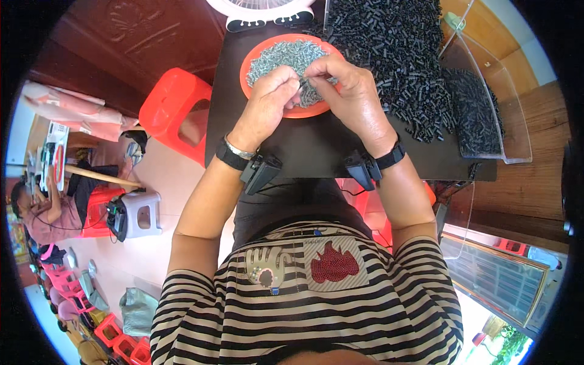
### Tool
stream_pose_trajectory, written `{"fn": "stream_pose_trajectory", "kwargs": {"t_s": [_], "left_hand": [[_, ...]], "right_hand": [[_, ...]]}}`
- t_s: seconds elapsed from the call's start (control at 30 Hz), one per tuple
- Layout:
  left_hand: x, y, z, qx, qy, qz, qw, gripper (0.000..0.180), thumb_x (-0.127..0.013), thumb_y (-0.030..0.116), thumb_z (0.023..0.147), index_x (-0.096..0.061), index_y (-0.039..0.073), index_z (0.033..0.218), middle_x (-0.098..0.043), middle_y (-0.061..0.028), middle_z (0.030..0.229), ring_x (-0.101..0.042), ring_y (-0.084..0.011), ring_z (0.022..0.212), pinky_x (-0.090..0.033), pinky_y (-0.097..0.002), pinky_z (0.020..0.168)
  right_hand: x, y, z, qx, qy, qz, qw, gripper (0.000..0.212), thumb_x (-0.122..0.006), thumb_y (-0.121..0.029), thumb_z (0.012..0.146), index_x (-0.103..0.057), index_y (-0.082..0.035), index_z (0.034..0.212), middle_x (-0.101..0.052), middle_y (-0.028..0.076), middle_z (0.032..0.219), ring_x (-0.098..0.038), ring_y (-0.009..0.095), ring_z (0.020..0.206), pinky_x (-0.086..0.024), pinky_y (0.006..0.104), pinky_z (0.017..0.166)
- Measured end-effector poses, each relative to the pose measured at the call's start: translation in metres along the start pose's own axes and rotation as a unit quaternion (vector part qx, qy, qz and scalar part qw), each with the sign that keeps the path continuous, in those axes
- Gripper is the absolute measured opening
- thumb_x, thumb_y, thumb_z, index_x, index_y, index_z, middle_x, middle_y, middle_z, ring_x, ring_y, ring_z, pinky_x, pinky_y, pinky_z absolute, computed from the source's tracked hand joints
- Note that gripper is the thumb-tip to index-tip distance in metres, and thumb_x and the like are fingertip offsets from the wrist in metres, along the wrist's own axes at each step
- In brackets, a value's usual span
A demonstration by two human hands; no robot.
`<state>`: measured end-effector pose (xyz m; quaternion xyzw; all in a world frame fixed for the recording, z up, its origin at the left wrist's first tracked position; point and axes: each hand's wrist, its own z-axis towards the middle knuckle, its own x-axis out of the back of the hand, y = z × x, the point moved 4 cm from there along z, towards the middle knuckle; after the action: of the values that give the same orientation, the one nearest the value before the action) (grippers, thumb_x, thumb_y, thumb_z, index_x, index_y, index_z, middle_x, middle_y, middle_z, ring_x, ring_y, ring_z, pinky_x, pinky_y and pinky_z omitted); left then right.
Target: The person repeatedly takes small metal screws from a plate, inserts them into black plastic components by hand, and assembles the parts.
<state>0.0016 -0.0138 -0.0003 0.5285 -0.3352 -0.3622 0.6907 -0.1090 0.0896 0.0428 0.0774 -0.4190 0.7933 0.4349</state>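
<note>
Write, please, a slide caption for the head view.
Left hand and right hand close together over a red bowl of small silvery pieces, black parts heaped beside it.

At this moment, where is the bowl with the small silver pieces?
In the head view, the orange bowl sits at upper centre on the dark table, left of the black pieces, with the left hand and right hand over it.

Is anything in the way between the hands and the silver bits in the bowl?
No, nothing that I can see. The left hand and right hand both reach over the bowl, with silver bits uncovered just around the fingers. The black bits are off to the right, not in between.
</note>
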Motion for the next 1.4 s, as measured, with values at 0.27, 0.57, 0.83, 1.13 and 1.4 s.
{"fn": "stream_pose_trajectory", "kwargs": {"t_s": [0.27, 0.57, 0.83, 1.13, 1.4], "left_hand": [[0.001, -0.001, 0.000, 0.007, 0.003, 0.004, 1.000, 0.020, -0.047, 0.021, 0.093, -0.054, 0.003, 0.086, -0.054, -0.0009, 0.072, -0.049, -0.0082, 0.065, -0.041, -0.0226, 0.059], [0.003, -0.001, -0.001, 0.019, 0.001, -0.043, 0.999, 0.021, -0.044, 0.022, 0.095, -0.053, 0.003, 0.089, -0.056, -0.0040, 0.078, -0.052, -0.0119, 0.071, -0.043, -0.0242, 0.067], [-0.002, -0.003, 0.001, 0.023, -0.004, -0.134, 0.991, 0.019, -0.048, 0.022, 0.093, -0.053, 0.004, 0.091, -0.056, -0.0029, 0.079, -0.053, -0.0112, 0.071, -0.043, -0.0238, 0.067], [-0.001, 0.004, 0.000, 0.030, -0.008, -0.117, 0.993, 0.018, -0.049, 0.018, 0.092, -0.058, 0.003, 0.095, -0.059, -0.0015, 0.079, -0.053, -0.0082, 0.071, -0.042, -0.0214, 0.066], [0.003, 0.000, 0.000, 0.022, 0.005, -0.144, 0.989, 0.019, -0.048, 0.020, 0.093, -0.056, 0.003, 0.093, -0.057, -0.0020, 0.081, -0.054, -0.0098, 0.072, -0.042, -0.0222, 0.065]], "right_hand": [[-0.002, 0.000, -0.001, 0.013, 0.018, -0.003, 1.000, 0.011, -0.065, -0.002, 0.079, -0.060, -0.007, 0.088, -0.065, 0.009, 0.079, -0.066, 0.024, 0.073, -0.052, 0.0304, 0.064], [-0.003, -0.008, -0.001, -0.009, -0.014, 0.065, 0.998, 0.020, -0.067, -0.003, 0.076, -0.062, -0.007, 0.095, -0.065, 0.007, 0.085, -0.064, 0.021, 0.076, -0.051, 0.0284, 0.067], [-0.007, -0.007, -0.001, 0.033, 0.030, -0.025, 0.999, 0.025, -0.072, -0.008, 0.068, -0.064, -0.006, 0.091, -0.063, 0.008, 0.086, -0.063, 0.023, 0.076, -0.052, 0.0313, 0.069], [-0.007, -0.003, -0.003, 0.093, 0.052, -0.043, 0.993, 0.020, -0.070, -0.012, 0.069, -0.067, -0.009, 0.089, -0.064, 0.008, 0.085, -0.062, 0.028, 0.085, -0.050, 0.0361, 0.076], [0.013, -0.021, -0.003, 0.123, 0.038, -0.154, 0.980, 0.021, -0.070, -0.016, 0.070, -0.068, -0.009, 0.089, -0.065, 0.009, 0.089, -0.062, 0.027, 0.087, -0.051, 0.0362, 0.077]]}}
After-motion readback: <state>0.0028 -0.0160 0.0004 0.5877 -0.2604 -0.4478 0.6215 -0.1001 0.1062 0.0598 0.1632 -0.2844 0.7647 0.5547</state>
